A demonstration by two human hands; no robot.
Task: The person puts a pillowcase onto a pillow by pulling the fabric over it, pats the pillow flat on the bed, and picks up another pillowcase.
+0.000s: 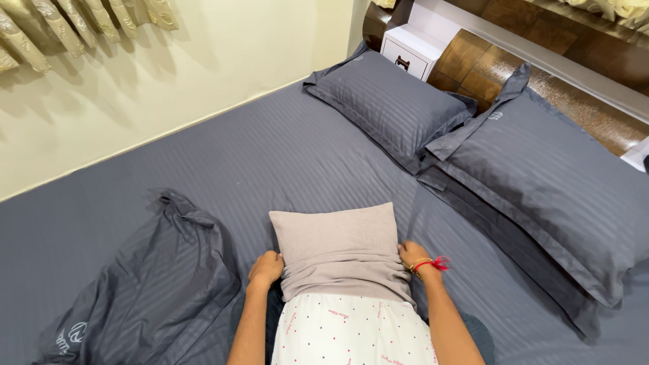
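Your left hand (266, 268) & right hand (411, 254) each clench an edge of the beige inner cover (336, 250) – fingers curled tight on fabric, bunched partway over the dotted white pillow (351, 331). Pillow lies mid-bed on the grey striped sheet (270, 155), loose grey pillowcase (155, 277) just to its left – two dressed pillows (541, 176) by the headboard.

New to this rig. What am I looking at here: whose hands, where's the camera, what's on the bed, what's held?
One picture, from a camera worn on a person's head, looking down at their own bare hands. The left hand and right hand each grip an edge of a beige pillowcase, bunched partway over a white dotted pillow. All this lies on a bed with a grey striped sheet. Two dressed grey pillows sit by the headboard; a loose grey pillowcase lies crumpled at left.
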